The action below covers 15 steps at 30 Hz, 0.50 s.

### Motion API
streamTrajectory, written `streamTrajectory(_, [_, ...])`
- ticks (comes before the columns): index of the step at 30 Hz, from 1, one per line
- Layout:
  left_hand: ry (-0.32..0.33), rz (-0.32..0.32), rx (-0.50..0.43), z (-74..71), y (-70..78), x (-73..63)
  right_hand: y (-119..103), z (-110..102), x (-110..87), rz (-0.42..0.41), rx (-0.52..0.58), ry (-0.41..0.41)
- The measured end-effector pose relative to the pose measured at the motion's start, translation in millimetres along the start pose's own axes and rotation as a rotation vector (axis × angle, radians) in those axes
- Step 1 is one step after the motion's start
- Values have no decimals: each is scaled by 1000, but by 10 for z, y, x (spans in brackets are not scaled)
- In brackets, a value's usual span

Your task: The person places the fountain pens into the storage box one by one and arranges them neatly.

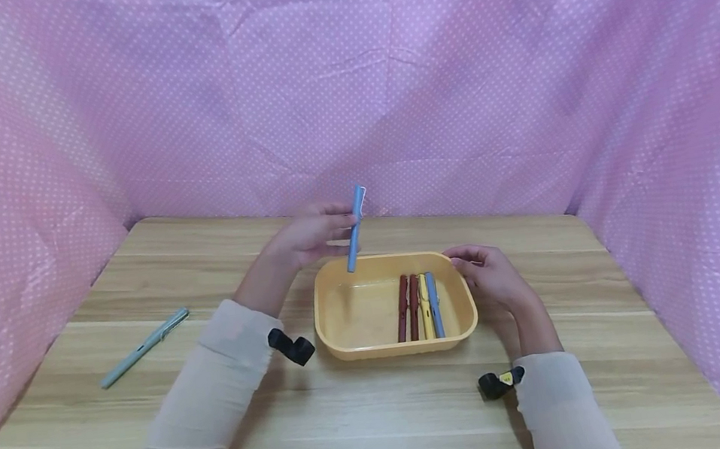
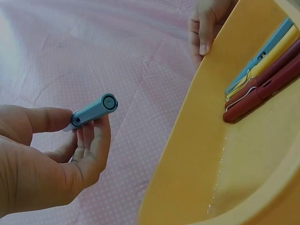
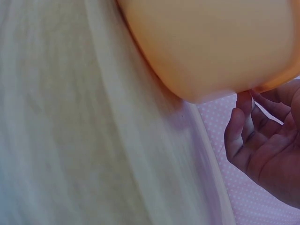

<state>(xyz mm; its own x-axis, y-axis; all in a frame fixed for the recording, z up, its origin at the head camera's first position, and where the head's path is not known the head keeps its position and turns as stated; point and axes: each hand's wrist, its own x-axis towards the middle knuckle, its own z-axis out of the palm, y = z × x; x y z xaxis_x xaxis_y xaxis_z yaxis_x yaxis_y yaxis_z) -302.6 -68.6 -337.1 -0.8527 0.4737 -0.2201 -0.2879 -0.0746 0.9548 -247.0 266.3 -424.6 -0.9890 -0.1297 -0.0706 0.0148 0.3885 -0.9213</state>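
Note:
My left hand [image 1: 310, 237] pinches a capped blue pen [image 1: 354, 239] between thumb and fingers, above the back left rim of a yellow plastic box [image 1: 366, 322]. In the left wrist view the pen's round end [image 2: 109, 101] faces the camera. At the box's back right corner, my right hand [image 1: 495, 276] grips the rim with its fingertips; the right wrist view shows its curled fingers [image 3: 236, 126] against the rim's underside. Two dark red pens [image 1: 403, 310], a yellow pen [image 1: 426, 310] and another blue pen [image 1: 435, 305] lie side by side in the box's right half.
A pale green pen [image 1: 144, 348] lies on the wooden table [image 1: 334, 440] to the left of my left forearm. Pink dotted cloth [image 1: 342, 90] hangs around the back and both sides. A small black camera is strapped at each wrist.

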Motion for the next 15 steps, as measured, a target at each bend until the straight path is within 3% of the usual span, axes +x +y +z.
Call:
streamTrajectory(5, [-33, -5, 2, 66, -51, -9, 10, 2, -18, -4, -24, 7])
streamTrajectory(15, [-17, 1, 56, 191, -168, -38, 27, 10, -43, -22, -26, 0])
